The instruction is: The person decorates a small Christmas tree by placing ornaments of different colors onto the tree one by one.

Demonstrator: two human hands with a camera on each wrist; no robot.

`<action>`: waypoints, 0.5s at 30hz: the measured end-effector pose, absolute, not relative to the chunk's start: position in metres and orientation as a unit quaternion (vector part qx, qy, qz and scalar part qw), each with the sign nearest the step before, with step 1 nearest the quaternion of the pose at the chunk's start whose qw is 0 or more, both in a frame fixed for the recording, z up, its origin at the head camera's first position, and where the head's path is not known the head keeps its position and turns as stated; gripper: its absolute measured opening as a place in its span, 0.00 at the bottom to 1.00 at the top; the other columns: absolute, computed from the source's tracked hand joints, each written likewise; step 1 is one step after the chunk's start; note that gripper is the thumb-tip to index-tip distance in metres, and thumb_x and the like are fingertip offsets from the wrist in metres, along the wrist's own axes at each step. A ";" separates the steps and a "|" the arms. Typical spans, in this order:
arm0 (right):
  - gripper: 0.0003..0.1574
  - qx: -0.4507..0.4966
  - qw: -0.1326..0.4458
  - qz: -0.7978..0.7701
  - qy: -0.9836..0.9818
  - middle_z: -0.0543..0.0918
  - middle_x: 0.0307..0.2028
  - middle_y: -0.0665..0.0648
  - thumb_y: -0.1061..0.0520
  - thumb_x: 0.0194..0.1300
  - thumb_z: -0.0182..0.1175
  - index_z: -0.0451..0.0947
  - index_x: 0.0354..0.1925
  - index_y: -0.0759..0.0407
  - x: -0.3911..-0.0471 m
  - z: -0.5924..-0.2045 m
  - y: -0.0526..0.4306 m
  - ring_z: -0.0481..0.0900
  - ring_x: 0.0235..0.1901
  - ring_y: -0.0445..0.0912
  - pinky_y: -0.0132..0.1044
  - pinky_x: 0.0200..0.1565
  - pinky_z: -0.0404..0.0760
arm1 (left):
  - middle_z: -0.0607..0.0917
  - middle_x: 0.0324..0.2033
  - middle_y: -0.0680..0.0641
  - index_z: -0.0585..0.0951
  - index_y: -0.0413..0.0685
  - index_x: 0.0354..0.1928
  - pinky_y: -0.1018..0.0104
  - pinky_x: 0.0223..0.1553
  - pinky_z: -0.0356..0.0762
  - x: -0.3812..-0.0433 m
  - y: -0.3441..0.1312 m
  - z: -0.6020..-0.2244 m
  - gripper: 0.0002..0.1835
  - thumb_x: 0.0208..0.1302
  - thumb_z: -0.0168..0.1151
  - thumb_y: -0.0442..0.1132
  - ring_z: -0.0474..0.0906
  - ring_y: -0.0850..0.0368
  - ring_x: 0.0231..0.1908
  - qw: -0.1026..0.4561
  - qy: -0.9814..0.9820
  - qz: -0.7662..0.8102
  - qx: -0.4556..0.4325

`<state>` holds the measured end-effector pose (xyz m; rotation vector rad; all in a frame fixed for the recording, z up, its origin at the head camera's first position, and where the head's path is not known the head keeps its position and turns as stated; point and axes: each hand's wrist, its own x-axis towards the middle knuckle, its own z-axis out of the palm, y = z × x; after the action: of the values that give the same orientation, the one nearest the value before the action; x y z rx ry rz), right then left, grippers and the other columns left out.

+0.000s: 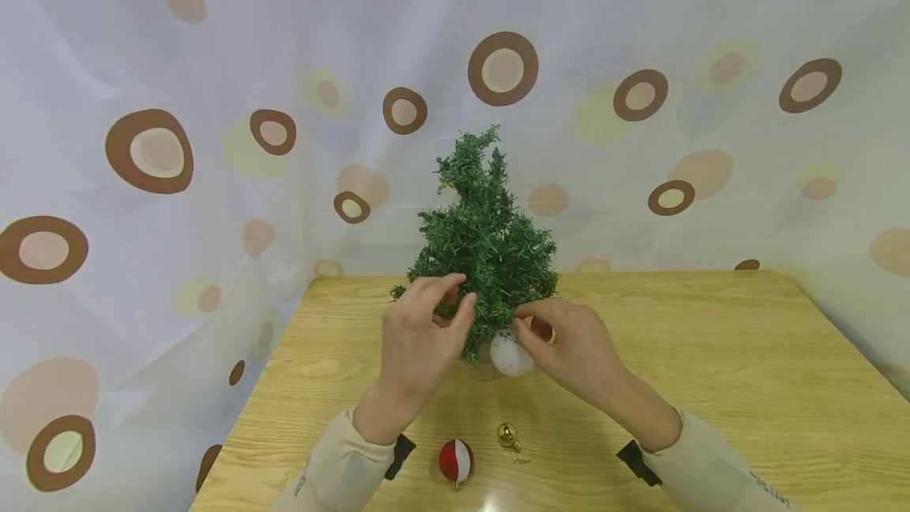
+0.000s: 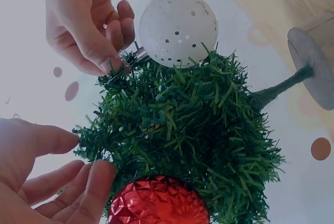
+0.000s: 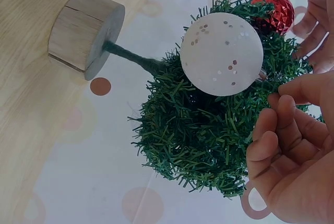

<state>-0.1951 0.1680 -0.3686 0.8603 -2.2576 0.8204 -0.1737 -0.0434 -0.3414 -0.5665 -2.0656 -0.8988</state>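
Note:
A small artificial Christmas tree (image 1: 478, 235) stands on the table, its round wooden base (image 3: 86, 33) showing in the right wrist view. My right hand (image 1: 576, 346) pinches at the hanger of a white, speckled Christmas ball (image 2: 178, 30) against a branch tip on the tree's right side. The ball hangs below the fingertips, beside the green needles. On the tree's left, my left hand (image 1: 423, 338) has its thumb and fingers spread apart around a branch tip, touching the needles. A red faceted Christmas ball (image 2: 159, 203) hangs close to that hand; in the head view the hand hides it.
On the wooden table (image 1: 711, 370), in front of the tree, lie a red-and-white ball (image 1: 456, 461) and a small gold ball (image 1: 507, 434) with a thin string. A patterned curtain (image 1: 583, 46) rises behind the table and along its sides.

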 end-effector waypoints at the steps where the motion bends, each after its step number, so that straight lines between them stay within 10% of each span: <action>1: 0.05 0.323 0.292 0.308 -0.846 0.84 0.24 0.49 0.68 0.63 0.71 0.90 0.38 0.61 -0.195 -0.369 0.168 0.74 0.23 0.34 0.29 0.26 0.74 | 0.88 0.34 0.42 0.89 0.36 0.50 0.68 0.27 0.85 -0.174 -0.043 -0.342 0.12 0.67 0.73 0.33 0.86 0.53 0.31 0.393 -0.816 -0.360 -0.224; 15: 0.06 0.324 0.294 0.306 -0.846 0.83 0.24 0.49 0.68 0.63 0.71 0.90 0.39 0.61 -0.194 -0.369 0.169 0.74 0.23 0.34 0.28 0.25 0.73 | 0.93 0.42 0.38 0.90 0.35 0.50 0.67 0.34 0.89 -0.177 -0.040 -0.347 0.12 0.69 0.71 0.35 0.91 0.53 0.31 0.323 -0.839 -0.377 -0.223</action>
<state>-0.1944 0.1691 -0.3688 0.8622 -2.2523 0.8150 -0.1774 -0.0402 -0.3469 -0.5865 -2.2017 -0.9908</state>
